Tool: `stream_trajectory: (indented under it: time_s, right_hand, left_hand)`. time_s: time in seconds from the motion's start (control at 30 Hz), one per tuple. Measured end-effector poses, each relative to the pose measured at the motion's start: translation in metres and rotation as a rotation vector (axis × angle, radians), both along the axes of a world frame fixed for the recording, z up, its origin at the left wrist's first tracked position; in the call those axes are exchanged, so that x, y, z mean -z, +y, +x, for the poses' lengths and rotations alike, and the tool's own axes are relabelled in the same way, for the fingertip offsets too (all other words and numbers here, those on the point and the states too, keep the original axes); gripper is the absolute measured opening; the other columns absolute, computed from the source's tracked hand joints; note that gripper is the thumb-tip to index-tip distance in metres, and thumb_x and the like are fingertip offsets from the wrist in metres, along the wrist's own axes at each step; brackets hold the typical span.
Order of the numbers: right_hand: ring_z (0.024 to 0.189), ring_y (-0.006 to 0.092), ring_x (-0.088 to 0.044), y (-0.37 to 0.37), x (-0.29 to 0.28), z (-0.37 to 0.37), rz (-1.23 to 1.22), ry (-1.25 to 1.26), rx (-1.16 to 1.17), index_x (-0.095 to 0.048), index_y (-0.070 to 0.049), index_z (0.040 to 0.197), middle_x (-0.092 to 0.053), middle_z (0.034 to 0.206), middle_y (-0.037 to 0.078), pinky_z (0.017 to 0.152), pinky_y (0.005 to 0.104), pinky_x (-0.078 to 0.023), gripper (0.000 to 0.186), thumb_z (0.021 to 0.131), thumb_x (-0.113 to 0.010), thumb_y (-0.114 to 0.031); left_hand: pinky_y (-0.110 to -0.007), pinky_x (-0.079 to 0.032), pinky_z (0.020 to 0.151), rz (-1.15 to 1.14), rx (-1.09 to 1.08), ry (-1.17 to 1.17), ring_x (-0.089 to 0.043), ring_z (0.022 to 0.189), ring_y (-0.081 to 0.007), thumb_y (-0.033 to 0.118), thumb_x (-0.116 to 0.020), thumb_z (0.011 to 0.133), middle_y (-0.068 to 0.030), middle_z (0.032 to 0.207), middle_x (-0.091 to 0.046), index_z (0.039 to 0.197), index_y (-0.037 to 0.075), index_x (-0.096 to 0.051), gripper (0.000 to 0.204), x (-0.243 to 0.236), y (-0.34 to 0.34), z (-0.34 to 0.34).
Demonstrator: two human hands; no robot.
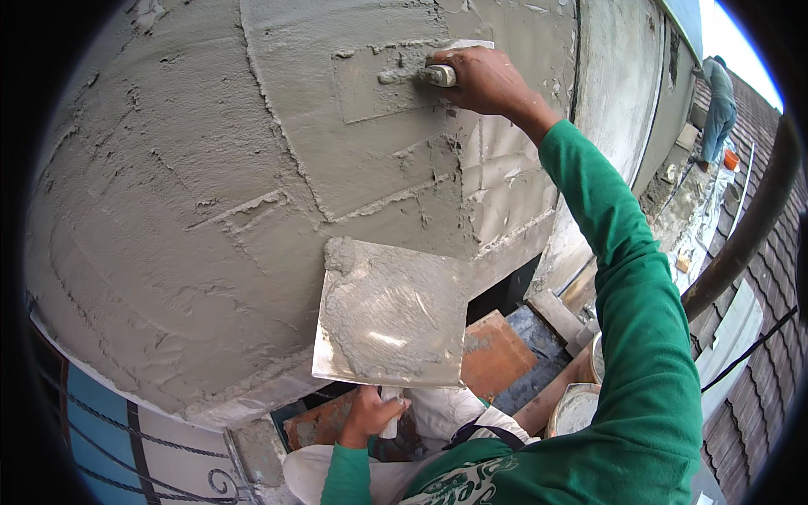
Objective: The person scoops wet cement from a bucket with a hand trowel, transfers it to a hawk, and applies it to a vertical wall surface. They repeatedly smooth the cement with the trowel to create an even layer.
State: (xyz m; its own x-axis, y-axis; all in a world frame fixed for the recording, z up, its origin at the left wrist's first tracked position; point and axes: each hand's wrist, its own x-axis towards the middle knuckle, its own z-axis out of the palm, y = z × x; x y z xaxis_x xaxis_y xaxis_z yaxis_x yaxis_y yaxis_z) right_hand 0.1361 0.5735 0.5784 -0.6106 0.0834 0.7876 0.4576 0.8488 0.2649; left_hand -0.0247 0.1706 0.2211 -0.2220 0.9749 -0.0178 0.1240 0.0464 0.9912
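Observation:
My right hand (490, 80) is closed around the handle of a plastering trowel (440, 76). Its mortar-smeared blade lies against the grey plastered wall (185, 126), near the top, where wet mortar meets a rougher, lighter patch (509, 172). Lower down, my left hand (369, 417) grips the handle beneath a square metal hawk (335, 358). A thin layer of wet mortar (362, 311) covers much of the hawk, thickest at its far left corner. The hawk is held close to the wall, below the trowel.
Buckets (576, 408) stand below my right arm, beside mortar-stained boards (497, 353). A dark curved pole (749, 227) rises at the right before a tiled roof (770, 278). Another person (720, 105) stands farther along the wall near an orange bucket (730, 159). Twisted metal bars (151, 429) lie lower left.

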Motion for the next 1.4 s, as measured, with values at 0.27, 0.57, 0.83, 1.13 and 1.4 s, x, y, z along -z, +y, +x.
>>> stream_trajectory:
  time_s: [0.27,0.57,0.83,1.13,1.4]
  right_hand:
    - [0.093,0.0440,-0.069,0.040,-0.075,0.039,-0.111,0.229,-0.005,-0.070,-0.012,0.100,-0.073,0.096,0.021,0.079,0.0522,-0.053,0.021,0.087,-0.069,-0.028]
    - [0.086,0.0314,-0.075,-0.022,-0.030,0.087,-0.328,0.243,-0.135,-0.073,-0.010,0.119,-0.076,0.096,0.017,0.079,0.0398,-0.059,0.036,0.084,-0.075,-0.018]
    - [0.092,0.0470,-0.070,-0.148,0.218,0.054,-0.747,-0.838,-0.324,-0.045,0.013,0.133,-0.069,0.089,0.028,0.078,0.0517,-0.056,0.069,0.081,-0.076,-0.020]
    - [0.084,0.0388,-0.072,-0.024,0.108,0.036,-0.702,0.636,-0.320,-0.076,-0.002,0.103,-0.075,0.091,0.022,0.076,0.0436,-0.057,0.031,0.089,-0.074,-0.030]
    - [0.089,0.0384,-0.073,0.001,0.062,0.014,-0.680,0.749,0.093,-0.079,-0.005,0.094,-0.076,0.089,0.019,0.081,0.0480,-0.057,0.038,0.084,-0.075,-0.042]
  left_hand:
    - [-0.033,-0.052,0.055,-0.061,-0.035,-0.074,-0.064,0.060,-0.0173,0.000,-0.072,0.082,-0.0086,0.080,-0.065,0.104,-0.003,-0.062,0.024,-0.013,0.010,0.039]
    - [-0.033,-0.053,0.054,-0.071,-0.020,-0.245,-0.063,0.063,-0.0185,-0.003,-0.069,0.083,-0.0095,0.090,-0.063,0.114,0.000,-0.056,0.034,-0.006,0.000,0.056]
    - [-0.034,-0.054,0.060,-0.030,-0.077,-0.731,-0.060,0.075,-0.0186,-0.005,-0.063,0.084,-0.0088,0.103,-0.058,0.123,0.002,-0.054,0.040,0.038,-0.009,0.117]
    - [-0.033,-0.055,0.060,-0.126,-0.121,-0.746,-0.061,0.076,-0.0174,-0.003,-0.064,0.085,-0.0076,0.101,-0.059,0.118,0.001,-0.057,0.034,0.062,-0.045,0.113]
    - [-0.034,-0.055,0.060,-0.164,-0.134,-0.736,-0.062,0.075,-0.0172,-0.004,-0.065,0.084,-0.0069,0.099,-0.060,0.115,0.001,-0.058,0.032,0.073,-0.063,0.112]
